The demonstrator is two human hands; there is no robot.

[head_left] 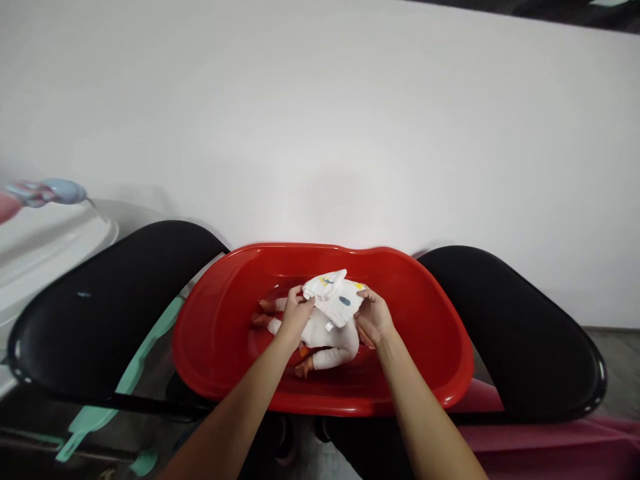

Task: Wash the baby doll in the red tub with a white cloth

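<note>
A white cloth (334, 300) with small coloured prints is stretched between my two hands. My left hand (299, 312) pinches its left edge, and my right hand (374, 313) grips its right edge. Beneath the cloth a baby doll (330, 359) in white clothing lies in a red plastic tub (215, 313). The doll's feet point left and one arm reaches toward the tub's near side. Its head is mostly hidden behind the cloth and my right hand.
Black chairs stand at the left (120, 300) and right (515, 327) of the tub. A white wall (320, 120) rises behind. Farther left are a white basin (55, 243) and a blurred blue-and-pink item (55, 192). A mint-green plastic piece (133, 373) sits below the left chair, pink fabric (550, 443) below the right.
</note>
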